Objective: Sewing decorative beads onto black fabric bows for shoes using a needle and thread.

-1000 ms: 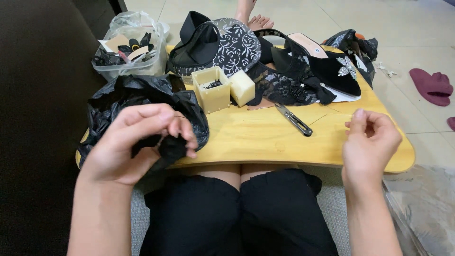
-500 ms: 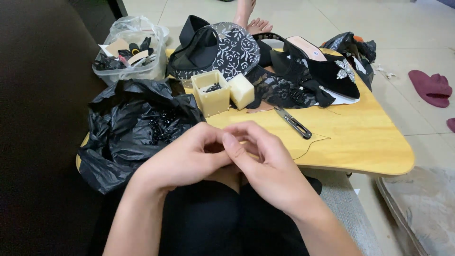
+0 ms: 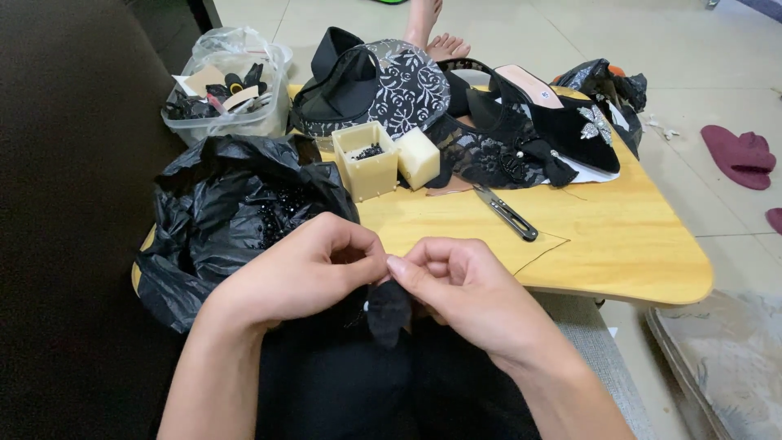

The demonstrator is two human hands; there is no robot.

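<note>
Head view, looking down at a lap and a low wooden table [image 3: 619,253]. Both hands meet just in front of the table's near edge. The left hand [image 3: 305,273] and right hand [image 3: 464,289] pinch a small black fabric piece [image 3: 389,310] between fingertips; it hangs down from the grip over the dark lap. Just left of the grip lies a crumpled black bag [image 3: 220,220] with beads showing inside. Beyond the grip stand a cream box [image 3: 366,163] holding dark beads and its lid [image 3: 419,157] beside it. Beyond and right lie small snips [image 3: 505,213], then black lace and a black shoe [image 3: 562,122]. Far left beyond sits a clear tub [image 3: 228,98] of scraps.
</note>
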